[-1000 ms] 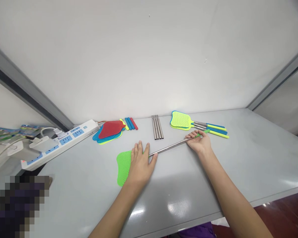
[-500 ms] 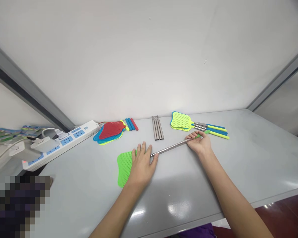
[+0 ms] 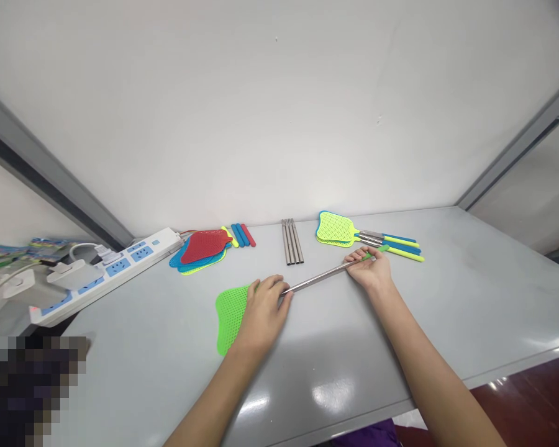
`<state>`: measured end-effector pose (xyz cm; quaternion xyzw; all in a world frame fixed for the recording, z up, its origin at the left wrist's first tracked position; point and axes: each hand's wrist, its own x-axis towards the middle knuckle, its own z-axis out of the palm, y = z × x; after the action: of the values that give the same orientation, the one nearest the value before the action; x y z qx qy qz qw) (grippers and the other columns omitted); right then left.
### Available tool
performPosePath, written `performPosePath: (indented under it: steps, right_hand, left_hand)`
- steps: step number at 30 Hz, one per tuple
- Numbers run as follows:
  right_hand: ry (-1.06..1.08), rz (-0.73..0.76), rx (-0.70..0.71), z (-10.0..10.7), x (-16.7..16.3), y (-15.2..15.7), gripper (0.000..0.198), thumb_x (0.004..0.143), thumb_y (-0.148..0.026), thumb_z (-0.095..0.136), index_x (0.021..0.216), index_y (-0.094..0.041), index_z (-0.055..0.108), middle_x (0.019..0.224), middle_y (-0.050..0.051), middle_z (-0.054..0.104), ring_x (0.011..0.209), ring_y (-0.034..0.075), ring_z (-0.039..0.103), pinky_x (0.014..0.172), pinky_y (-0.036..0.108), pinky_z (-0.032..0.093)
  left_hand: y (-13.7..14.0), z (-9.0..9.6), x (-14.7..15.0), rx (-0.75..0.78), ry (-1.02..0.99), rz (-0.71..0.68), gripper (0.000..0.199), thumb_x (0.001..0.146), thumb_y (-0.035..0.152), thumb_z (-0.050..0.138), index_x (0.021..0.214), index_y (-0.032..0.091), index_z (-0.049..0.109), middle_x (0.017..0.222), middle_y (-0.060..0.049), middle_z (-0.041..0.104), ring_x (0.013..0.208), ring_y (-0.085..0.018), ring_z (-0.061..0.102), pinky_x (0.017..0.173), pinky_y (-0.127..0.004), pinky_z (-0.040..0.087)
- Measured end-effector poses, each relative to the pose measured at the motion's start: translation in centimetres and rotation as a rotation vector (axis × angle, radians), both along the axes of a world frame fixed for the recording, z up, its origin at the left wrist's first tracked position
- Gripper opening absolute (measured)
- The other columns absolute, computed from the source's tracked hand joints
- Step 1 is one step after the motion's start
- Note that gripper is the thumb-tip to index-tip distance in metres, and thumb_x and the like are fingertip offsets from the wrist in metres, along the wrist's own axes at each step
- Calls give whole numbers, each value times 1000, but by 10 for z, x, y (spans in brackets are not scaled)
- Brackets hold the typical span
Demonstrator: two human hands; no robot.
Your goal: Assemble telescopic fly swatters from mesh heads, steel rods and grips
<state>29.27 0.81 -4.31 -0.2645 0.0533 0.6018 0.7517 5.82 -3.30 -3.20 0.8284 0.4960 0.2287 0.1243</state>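
A green fly swatter (image 3: 231, 313) lies across the middle of the table, its mesh head at left and its metal rod slanting up to the right. My left hand (image 3: 266, 310) is closed around the place where the head meets the rod, hiding that joint and part of the mesh. Near the other end, my right hand (image 3: 370, 267) is turned palm up, its fingers curled around the rod by the green handle (image 3: 377, 252). Just behind that hand lies a pile of yellow and blue fly swatters (image 3: 336, 228).
Several metal rods (image 3: 292, 242) lie side by side near the wall. Left of them are short coloured handles (image 3: 243, 235) and stacked red, blue and yellow swatter heads (image 3: 205, 247). A white power strip (image 3: 107, 273) with plugged-in chargers runs along the left. A blurred-out patch covers the lower left.
My left hand's fingers have gone from spread flat over the swatter's neck to bent and gripping it. My right hand keeps its hold. The view has shifted slightly.
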Motion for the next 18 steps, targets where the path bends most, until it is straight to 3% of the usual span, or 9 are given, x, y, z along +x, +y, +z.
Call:
performPosePath:
  steps: [10, 18]
  right_hand:
    - [-1, 5, -2, 0, 0, -1, 11, 66, -14, 34, 59, -19, 27, 45, -7, 26, 36, 7, 27, 36, 20, 28]
    - [-16, 7, -3, 0, 1, -1, 11, 67, -14, 33, 59, -19, 27, 45, -7, 26, 35, 7, 26, 36, 20, 28]
  left_hand:
    - [1, -3, -1, 32, -73, -92, 18, 80, 22, 40, 90, 22, 54, 96, -1, 56, 92, -16, 48, 84, -33, 33]
    - [1, 0, -1, -30, -47, -63, 19, 81, 25, 39, 86, 21, 56, 84, -2, 55, 82, -17, 48, 78, -32, 35]
